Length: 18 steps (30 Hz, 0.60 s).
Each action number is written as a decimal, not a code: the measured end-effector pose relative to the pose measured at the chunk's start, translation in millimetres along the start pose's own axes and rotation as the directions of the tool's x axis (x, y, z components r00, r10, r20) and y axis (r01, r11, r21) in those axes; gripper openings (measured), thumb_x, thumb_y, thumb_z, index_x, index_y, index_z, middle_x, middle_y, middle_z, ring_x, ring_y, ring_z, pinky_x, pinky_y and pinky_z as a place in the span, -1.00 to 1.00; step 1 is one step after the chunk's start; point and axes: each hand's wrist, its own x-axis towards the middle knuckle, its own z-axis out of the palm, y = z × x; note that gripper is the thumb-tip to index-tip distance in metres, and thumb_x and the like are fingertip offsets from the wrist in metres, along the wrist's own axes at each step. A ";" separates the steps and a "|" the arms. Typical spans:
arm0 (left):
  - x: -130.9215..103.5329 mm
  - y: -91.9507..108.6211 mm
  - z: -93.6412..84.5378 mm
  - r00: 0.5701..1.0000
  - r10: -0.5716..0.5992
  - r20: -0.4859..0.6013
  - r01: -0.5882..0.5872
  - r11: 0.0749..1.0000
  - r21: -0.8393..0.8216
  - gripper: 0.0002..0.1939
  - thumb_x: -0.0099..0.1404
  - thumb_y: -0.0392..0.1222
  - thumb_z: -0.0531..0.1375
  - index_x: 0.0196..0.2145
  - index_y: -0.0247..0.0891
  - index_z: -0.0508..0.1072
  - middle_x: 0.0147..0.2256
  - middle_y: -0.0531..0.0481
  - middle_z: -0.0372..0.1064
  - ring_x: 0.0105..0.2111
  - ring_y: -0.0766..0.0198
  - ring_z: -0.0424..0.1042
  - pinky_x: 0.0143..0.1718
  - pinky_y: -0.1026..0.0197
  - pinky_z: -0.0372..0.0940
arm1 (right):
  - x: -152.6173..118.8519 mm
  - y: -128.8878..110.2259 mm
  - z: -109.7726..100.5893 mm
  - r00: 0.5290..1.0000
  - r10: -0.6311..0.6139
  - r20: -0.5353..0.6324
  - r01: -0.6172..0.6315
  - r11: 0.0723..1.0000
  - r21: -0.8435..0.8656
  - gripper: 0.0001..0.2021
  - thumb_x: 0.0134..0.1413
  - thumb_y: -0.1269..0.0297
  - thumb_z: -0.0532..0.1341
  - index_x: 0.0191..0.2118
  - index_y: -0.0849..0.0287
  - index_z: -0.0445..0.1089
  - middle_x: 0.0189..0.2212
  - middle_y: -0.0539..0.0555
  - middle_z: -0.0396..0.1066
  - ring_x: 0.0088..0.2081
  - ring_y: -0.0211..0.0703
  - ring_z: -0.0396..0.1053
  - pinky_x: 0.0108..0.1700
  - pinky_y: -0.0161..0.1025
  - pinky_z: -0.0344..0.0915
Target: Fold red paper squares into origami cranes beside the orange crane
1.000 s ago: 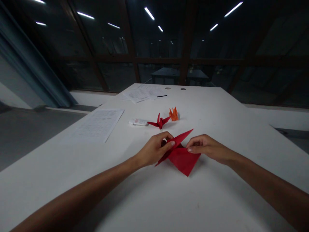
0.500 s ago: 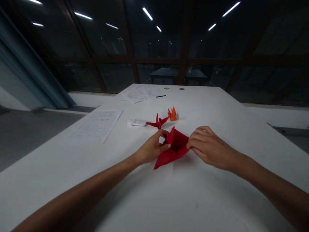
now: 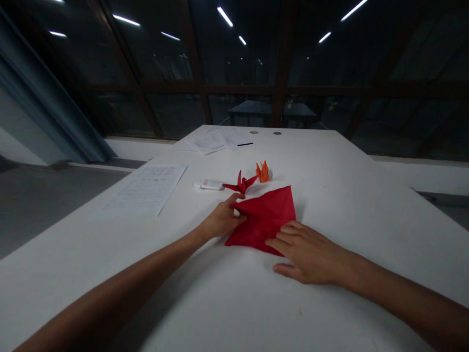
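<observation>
A sheet of red paper [image 3: 269, 205] lies spread out on the white table in front of me, creased and slightly raised at its edges. My left hand [image 3: 222, 217] pinches its left edge between thumb and fingers. On the lower right part of the paper rests my right hand [image 3: 309, 252], fingers stretched out over it and thumb apart on the near side. Just beyond the left hand stands a folded red paper crane [image 3: 242, 186]. Behind that is a folded orange paper figure [image 3: 263, 172] with pointed tips.
A small white printed object [image 3: 208, 185] lies left of the red crane. Printed sheets [image 3: 146, 188] are at the left, with more papers [image 3: 214, 139] and a thin black strip [image 3: 245, 144] farther back. The white table [image 3: 351, 195] ends before dark windows.
The red paper has gone from a folded, raised pocket to a mostly opened sheet. My right hand has come down and nearer, changing from a pinch to outstretched fingers. My left hand shifted slightly left.
</observation>
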 end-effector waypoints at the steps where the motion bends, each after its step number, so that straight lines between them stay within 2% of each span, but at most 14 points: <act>1: 2.2 -0.2 -0.6 0.999 -0.041 0.021 0.040 0.998 0.043 -0.52 0.06 -0.25 0.34 -0.03 -0.18 0.40 -0.31 0.00 0.52 -0.51 0.28 0.47 -0.54 0.32 0.32 | 0.0 0.2 1.8 1.000 0.013 0.003 -0.013 1.000 0.009 -0.59 0.27 -0.03 0.18 0.05 0.15 0.42 -0.20 0.17 0.53 -0.12 0.10 0.43 0.04 0.03 0.26; 4: 4.1 6.4 0.2 0.989 -0.141 0.046 0.134 0.983 0.125 -0.57 0.20 -0.12 0.26 0.02 -0.17 0.33 -0.21 -0.06 0.49 -0.62 0.34 0.39 -0.68 0.32 0.20 | 0.0 1.0 9.2 0.998 0.057 0.017 -0.057 0.998 0.028 -0.44 0.30 -0.17 0.08 0.16 0.15 0.37 -0.08 0.22 0.52 -0.04 0.16 0.43 0.13 0.12 0.21; 6: 0.2 15.5 3.5 0.992 -0.126 0.026 0.121 0.981 0.152 -0.57 0.28 0.00 0.21 0.05 -0.18 0.31 -0.20 -0.08 0.48 -0.57 0.31 0.42 -0.63 0.29 0.25 | 0.2 1.0 14.2 0.996 0.087 0.026 -0.088 0.995 0.040 -0.37 0.31 -0.21 0.02 0.23 0.17 0.32 0.00 0.25 0.50 0.02 0.19 0.42 0.20 0.18 0.15; 7: -3.1 20.6 6.3 0.997 -0.075 0.015 0.071 0.977 0.201 -0.53 0.30 0.07 0.20 0.07 -0.18 0.30 -0.19 -0.08 0.48 -0.50 0.26 0.46 -0.54 0.25 0.32 | 0.4 0.8 16.3 0.995 0.101 0.027 -0.102 0.994 0.044 -0.37 0.32 -0.22 0.00 0.24 0.17 0.31 0.02 0.25 0.48 0.04 0.20 0.41 0.22 0.20 0.13; 9: -11.1 29.6 13.6 0.999 0.033 0.002 -0.032 0.939 0.342 -0.29 0.21 0.15 0.28 0.21 -0.18 0.21 -0.09 -0.13 0.46 -0.31 0.14 0.52 -0.31 0.12 0.42 | 0.9 -0.1 18.8 0.992 0.122 0.025 -0.124 0.991 0.047 -0.38 0.32 -0.22 0.01 0.22 0.15 0.32 0.02 0.24 0.47 0.04 0.20 0.40 0.23 0.23 0.12; 11: -18.4 35.0 21.6 0.998 0.070 0.003 -0.062 0.871 0.487 0.04 0.05 0.15 0.40 0.34 -0.13 0.02 0.00 -0.19 0.42 -0.22 0.02 0.52 -0.24 0.04 0.41 | 1.6 -1.3 19.6 0.991 0.134 0.014 -0.134 0.990 0.041 -0.42 0.30 -0.21 0.04 0.19 0.12 0.34 0.01 0.22 0.44 0.04 0.20 0.39 0.22 0.24 0.14; 12: -20.8 36.0 24.9 0.996 0.092 -0.011 -0.072 0.839 0.539 0.11 0.01 0.10 0.43 0.37 -0.11 -0.04 0.04 -0.21 0.40 -0.19 -0.01 0.52 -0.23 0.02 0.40 | 1.9 -2.0 19.4 0.991 0.136 0.008 -0.136 0.990 0.037 -0.43 0.29 -0.20 0.06 0.18 0.10 0.35 0.02 0.21 0.42 0.04 0.20 0.38 0.21 0.24 0.15; 15: -21.7 33.0 28.6 0.992 0.119 -0.052 -0.068 0.816 0.573 -0.05 0.12 -0.10 0.35 0.36 -0.10 -0.03 -0.03 -0.15 0.44 -0.25 0.06 0.52 -0.26 0.07 0.37 | 2.3 -3.6 18.4 0.991 0.131 -0.002 -0.130 0.991 0.026 -0.47 0.29 -0.19 0.08 0.14 0.08 0.37 0.06 0.21 0.39 0.05 0.21 0.37 0.20 0.23 0.17; 18: -15.1 26.4 22.9 0.988 0.134 -0.080 -0.079 0.874 0.480 -0.23 0.21 -0.25 0.22 0.31 -0.09 0.03 -0.14 -0.05 0.46 -0.36 0.20 0.51 -0.34 0.18 0.34 | 2.3 -4.3 17.7 0.993 0.119 -0.010 -0.119 0.993 0.017 -0.50 0.30 -0.16 0.08 0.12 0.08 0.38 0.10 0.22 0.37 0.08 0.21 0.35 0.18 0.21 0.19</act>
